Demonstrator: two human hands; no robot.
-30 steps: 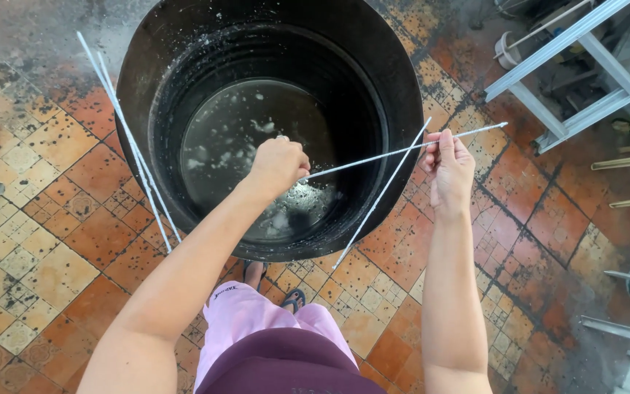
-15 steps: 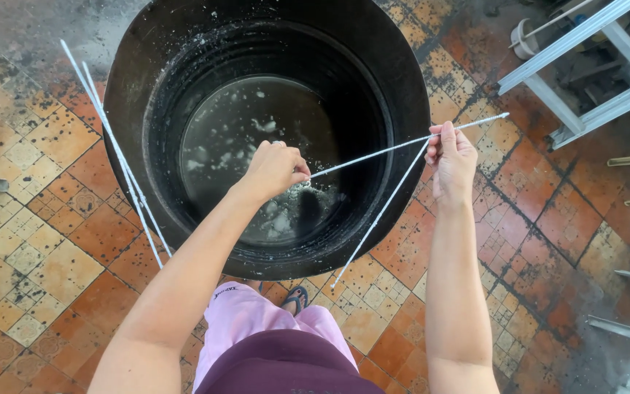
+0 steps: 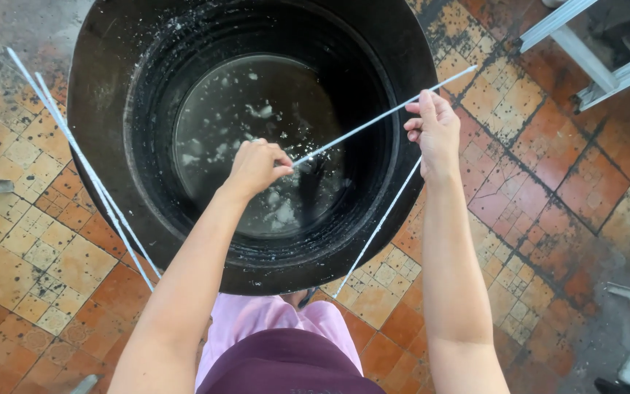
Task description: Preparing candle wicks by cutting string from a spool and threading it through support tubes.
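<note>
A big black tub [image 3: 100,109] holds dark water with white foam flecks [image 3: 249,138]. My left hand [image 3: 257,166] is closed over the tub's middle, gripping the near end of a thin white rod [image 3: 362,125]. That rod runs up and right across the rim to my right hand [image 3: 433,131], which pinches it with fingers raised. A second thin white rod [image 3: 377,232] hangs down from my right hand past the tub's right edge toward the floor.
Two more white rods [image 3: 82,164] lean against the tub's left side. Worn orange and cream tiles [image 3: 30,248] cover the floor. A pale metal frame [image 3: 592,51] stands at the upper right. My pink shorts [image 3: 271,328] show below.
The view has moved closer over the tub. Both hands rose in the frame, and the rod between them now tilts more steeply up to the right.
</note>
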